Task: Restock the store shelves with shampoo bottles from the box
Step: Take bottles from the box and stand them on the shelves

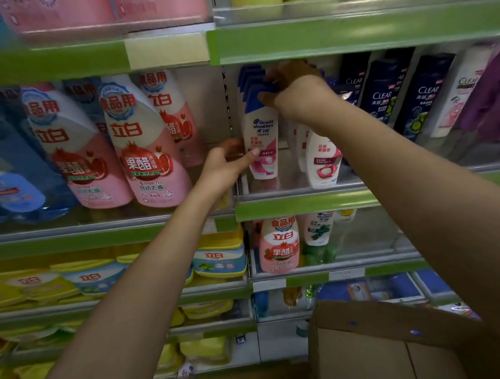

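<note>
front bottle (pixel 262 140), white with blue cap and pink swirl, stands at the front left corner of the middle shelf (pixel 306 205), first in a row of same-capped bottles running back behind it. right hand (pixel 290 87) wraps over the blue cap from above, fingers curled round the top, grasping it. left hand (pixel 228 164) is at the bottle's lower left side, thumb laid on the label, fingers bent behind the edge; looks like a light steadying hold rather than a full clasp.

just right of the front bottle, a second white bottle (pixel 323 161) leans, tilted toward it, more white ones behind. further right of that, dark bottles (pixel 381 96) in a row. left of the front bottle, past the upright, pink dish-soap bottles (pixel 145 147). below and right of it, the box (pixel 390 346), open flap visible, contents hidden.

step in hand, as i judge it: seating the front bottle square in its lane. to do it well, keep the base flat on the shelf, press back from the cap while the lower hand guides the foot, label facing out. then right the leaning neighbour so it doesn't topple the row. watch the shelf lip; don't set the base on it.
</note>
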Tool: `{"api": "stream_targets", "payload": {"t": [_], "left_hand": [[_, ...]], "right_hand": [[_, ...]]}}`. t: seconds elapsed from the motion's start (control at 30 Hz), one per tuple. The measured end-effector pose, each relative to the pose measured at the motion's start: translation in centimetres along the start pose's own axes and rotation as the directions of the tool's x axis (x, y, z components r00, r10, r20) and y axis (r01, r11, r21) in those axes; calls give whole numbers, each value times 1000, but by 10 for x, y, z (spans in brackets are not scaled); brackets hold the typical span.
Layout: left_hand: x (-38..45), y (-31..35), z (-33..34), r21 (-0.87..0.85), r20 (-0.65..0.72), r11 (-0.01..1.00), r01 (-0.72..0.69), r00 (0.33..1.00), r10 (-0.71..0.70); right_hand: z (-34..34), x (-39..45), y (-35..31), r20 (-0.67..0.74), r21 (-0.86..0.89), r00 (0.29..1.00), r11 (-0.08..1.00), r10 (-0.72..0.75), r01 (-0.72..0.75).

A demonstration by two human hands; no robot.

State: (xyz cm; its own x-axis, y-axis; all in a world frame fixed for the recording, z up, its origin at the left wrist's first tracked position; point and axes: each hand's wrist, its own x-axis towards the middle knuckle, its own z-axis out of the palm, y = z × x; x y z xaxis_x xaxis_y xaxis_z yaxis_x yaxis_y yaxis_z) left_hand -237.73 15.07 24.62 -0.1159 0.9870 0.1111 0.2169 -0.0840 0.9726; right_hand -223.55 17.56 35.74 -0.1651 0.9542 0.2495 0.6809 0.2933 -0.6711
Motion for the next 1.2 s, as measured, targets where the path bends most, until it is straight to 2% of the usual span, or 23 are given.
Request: {"api": "stream_targets", "payload": {"t": [0.2, 0.43, 0.83, 1.2], "left_hand": [[6, -5, 8, 2, 90, 1000, 5, 996, -6], [1, -7, 9, -5, 97, 1000, -10, 995, 10], [-27, -6, 9, 14, 79, 997, -72, 994, 71], [-40, 3, 9, 50, 87, 998, -39, 996, 35]], "right_hand": [[-4, 5, 1, 29, -33, 1000, 999, -9, 10], [-10, -2, -2, 62, -12, 998, 1000, -9, 9], [-13, -28, 7, 10, 51, 994, 993, -105, 104], [-14, -37, 12, -36, 33, 988, 988, -150, 151]]}}
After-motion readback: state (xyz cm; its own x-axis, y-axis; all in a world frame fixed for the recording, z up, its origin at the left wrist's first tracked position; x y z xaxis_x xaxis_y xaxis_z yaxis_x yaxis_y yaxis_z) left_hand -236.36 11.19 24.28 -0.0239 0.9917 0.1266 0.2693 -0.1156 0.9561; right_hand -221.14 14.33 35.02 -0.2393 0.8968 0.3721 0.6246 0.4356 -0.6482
